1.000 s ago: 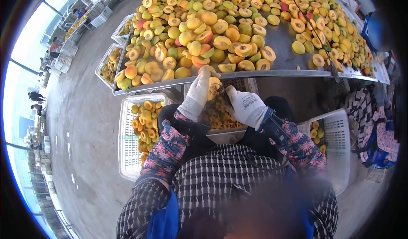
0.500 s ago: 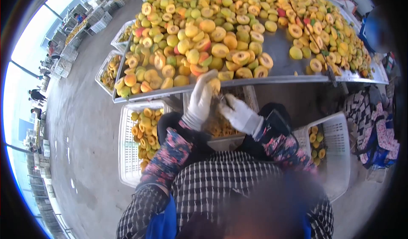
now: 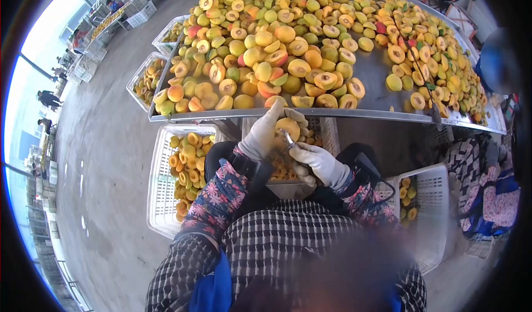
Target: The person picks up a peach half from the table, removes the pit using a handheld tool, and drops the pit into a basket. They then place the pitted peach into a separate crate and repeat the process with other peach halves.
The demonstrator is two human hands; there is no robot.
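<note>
My gloved left hand [image 3: 265, 132] is wrapped round a yellow peach half [image 3: 289, 126], its cut face turned up towards me. In my gloved right hand [image 3: 324, 165] is a small pitting knife [image 3: 288, 139], with its metal tip against the cut face near the middle. The exact shape of the tip is too small to tell. Both hands are just off the near edge of a metal table [image 3: 354, 112], above a crate [image 3: 331, 137] of fruit pieces between my knees.
Heaped peaches [image 3: 266, 40], many halved, cover much of the table. A white crate [image 3: 158, 201] with peach halves stands at my left, another crate [image 3: 435, 212] at my right. More crates [image 3: 133, 87] sit beyond the table's left end. People [image 3: 49, 98] are in the background.
The peach half has come lower and its cut face shows more fully. My right hand has moved slightly right and down, with the knife tip now visible at the fruit. The whole view has shifted slightly.
</note>
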